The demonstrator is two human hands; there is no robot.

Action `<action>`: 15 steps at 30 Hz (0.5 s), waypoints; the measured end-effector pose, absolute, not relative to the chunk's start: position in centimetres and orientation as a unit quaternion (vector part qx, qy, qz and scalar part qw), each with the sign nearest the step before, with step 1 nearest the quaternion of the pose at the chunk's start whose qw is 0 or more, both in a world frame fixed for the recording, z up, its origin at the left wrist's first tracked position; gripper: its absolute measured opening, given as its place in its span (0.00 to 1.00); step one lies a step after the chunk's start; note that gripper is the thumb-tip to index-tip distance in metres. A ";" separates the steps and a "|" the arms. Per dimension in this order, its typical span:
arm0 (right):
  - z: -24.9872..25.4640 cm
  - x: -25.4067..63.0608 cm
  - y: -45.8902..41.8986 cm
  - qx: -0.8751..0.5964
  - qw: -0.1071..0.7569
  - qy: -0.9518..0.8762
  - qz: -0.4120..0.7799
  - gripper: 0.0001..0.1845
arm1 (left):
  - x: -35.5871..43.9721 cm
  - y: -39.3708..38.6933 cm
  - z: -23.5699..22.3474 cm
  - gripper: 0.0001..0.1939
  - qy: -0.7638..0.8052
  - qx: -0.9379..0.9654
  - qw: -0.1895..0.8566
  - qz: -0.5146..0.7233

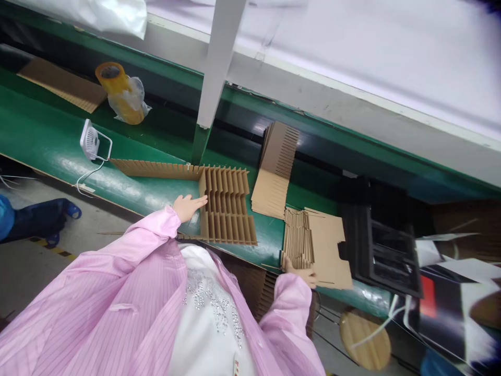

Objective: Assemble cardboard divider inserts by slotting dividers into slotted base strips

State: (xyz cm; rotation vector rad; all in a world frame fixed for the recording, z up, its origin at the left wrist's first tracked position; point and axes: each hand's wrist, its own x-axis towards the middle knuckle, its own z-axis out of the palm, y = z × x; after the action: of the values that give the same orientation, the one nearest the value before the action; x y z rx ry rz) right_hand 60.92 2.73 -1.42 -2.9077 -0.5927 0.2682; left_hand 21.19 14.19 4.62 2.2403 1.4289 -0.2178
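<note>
An assembled cardboard divider grid (227, 206) lies on the green bench (47, 141) in front of me. A long slotted cardboard strip (156, 168) sticks out from its far left corner. My left hand (188, 205) rests against the grid's left edge with its fingers stretched out. My right hand (302, 273) is at the near bench edge, curled on the near end of a stack of slotted cardboard strips (298, 237) that lies on flat cardboard sheets (329, 245). Pink sleeves cover both arms.
Another pile of slotted strips (276, 172) lies behind the grid. Black foam trays (381, 245) sit to the right. A white post (219, 62) rises at the back. On the left stand a small white fan (90, 140) and a bagged yellow tape roll (119, 91). A wooden stool (365, 339) is below.
</note>
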 end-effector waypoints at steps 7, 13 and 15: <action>-0.3 66.2 2.0 -0.970 0.094 -0.216 0.058 0.39 | 21.7 14.6 5.8 0.38 0.526 0.810 0.214 -0.143; -1.3 67.4 2.1 -0.940 0.088 -0.316 0.095 0.37 | 22.2 14.5 6.5 0.35 0.542 0.796 0.211 -0.167; -1.6 67.3 1.8 -0.929 0.086 -0.347 0.097 0.31 | 22.2 14.3 6.7 0.34 0.548 0.792 0.208 -0.170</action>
State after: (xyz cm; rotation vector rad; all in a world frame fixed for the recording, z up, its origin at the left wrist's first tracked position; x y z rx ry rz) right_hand 67.29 1.84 -1.55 -2.7681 -1.0331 0.2879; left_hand 22.25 14.33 6.70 2.2061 1.5252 -0.4726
